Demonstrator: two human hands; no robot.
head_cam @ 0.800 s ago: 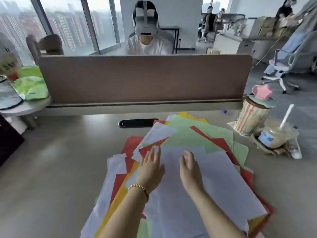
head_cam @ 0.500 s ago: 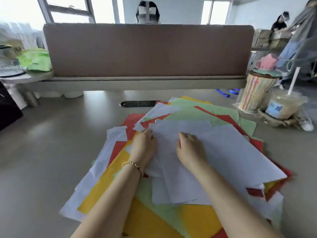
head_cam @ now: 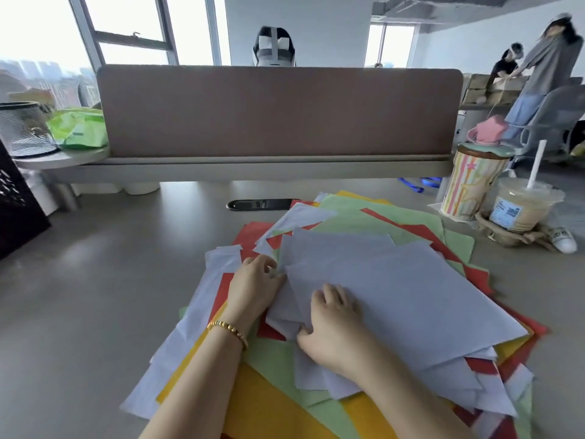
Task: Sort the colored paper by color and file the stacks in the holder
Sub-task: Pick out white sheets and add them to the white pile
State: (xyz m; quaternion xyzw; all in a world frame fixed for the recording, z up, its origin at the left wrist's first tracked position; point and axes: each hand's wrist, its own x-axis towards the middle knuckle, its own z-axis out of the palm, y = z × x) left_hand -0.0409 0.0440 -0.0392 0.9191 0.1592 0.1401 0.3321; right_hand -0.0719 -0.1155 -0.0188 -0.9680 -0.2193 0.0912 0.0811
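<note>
A loose heap of mixed paper lies on the grey desk [head_cam: 95, 296] before me: white sheets [head_cam: 395, 296] on top, green sheets [head_cam: 364, 217], red sheets [head_cam: 253, 232] and yellow sheets [head_cam: 269, 407] beneath. My left hand [head_cam: 253, 286], with a bead bracelet at the wrist, curls its fingers at the left edge of the top white sheets. My right hand [head_cam: 332, 321] grips the near left corner of the same white sheets, thumb tucked under the edge. A black mesh holder [head_cam: 15, 210] shows at the far left edge.
A brown desk divider [head_cam: 278, 112] closes the back, with a person seated behind it. A striped cup [head_cam: 471, 182], an iced drink with a straw [head_cam: 522, 204] and a black cable slot [head_cam: 262, 204] stand near the paper. A mesh bin [head_cam: 25, 128] sits at back left.
Both hands went from lying flat on the white sheets to curling at their left edge. The right hand has drawn nearer and taken hold of the corner. The view tilted upward.
</note>
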